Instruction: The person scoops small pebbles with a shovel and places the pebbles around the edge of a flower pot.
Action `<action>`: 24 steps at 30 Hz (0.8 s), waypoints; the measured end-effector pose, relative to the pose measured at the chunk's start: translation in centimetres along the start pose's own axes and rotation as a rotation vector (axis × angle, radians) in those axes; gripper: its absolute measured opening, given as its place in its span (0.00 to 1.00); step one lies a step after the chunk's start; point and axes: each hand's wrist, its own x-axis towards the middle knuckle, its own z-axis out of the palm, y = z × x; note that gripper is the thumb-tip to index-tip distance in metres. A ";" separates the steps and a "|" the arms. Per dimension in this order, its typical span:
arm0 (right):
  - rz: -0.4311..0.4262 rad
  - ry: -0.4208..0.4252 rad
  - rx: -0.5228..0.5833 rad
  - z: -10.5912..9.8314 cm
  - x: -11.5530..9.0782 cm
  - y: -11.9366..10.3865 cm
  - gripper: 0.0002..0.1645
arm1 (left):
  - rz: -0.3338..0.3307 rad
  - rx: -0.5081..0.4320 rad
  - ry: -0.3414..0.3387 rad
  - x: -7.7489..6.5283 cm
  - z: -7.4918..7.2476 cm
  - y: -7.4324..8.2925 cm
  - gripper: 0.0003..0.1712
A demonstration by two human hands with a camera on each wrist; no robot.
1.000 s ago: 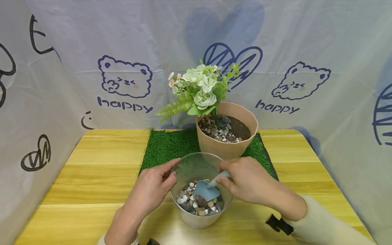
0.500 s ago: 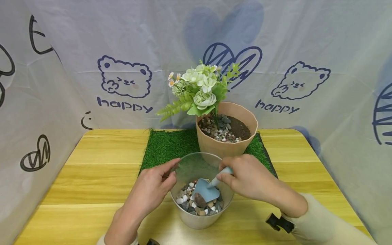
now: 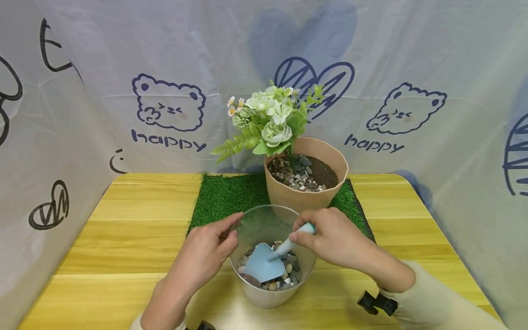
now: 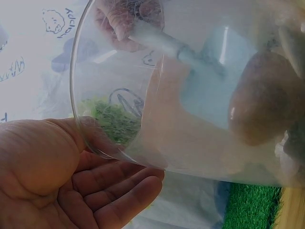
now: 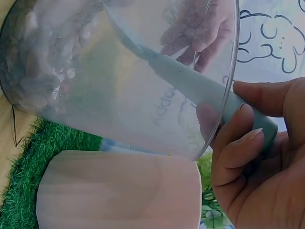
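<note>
"happy" (image 3: 168,141) twice on the backdrop (image 3: 231,46)

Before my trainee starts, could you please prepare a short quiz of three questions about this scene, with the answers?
1. Multiple choice: which hand holds the scoop?
a) left
b) right
c) both

2. True or false: the pot stands directly on bare wood, away from the green mat.

3. Fill in: the clear tub contains many ____.

Key:
1. b; the right hand grips its handle.
2. False; it stands on the mat.
3. Stones.
</note>
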 end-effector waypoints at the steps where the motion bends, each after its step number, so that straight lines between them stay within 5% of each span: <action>1: 0.003 -0.005 0.005 0.1 0.0 0.0 0.07 | 0.000 0.003 0.001 0.0 0.0 0.0 0.29; 8: 0.015 -0.041 0.072 0.5 0.1 0.0 0.07 | 0.003 0.014 0.007 0.0 0.0 0.1 0.30; 24: 0.190 0.047 0.337 -0.6 -0.7 1.5 0.11 | -0.003 0.013 0.001 0.0 -0.1 0.1 0.29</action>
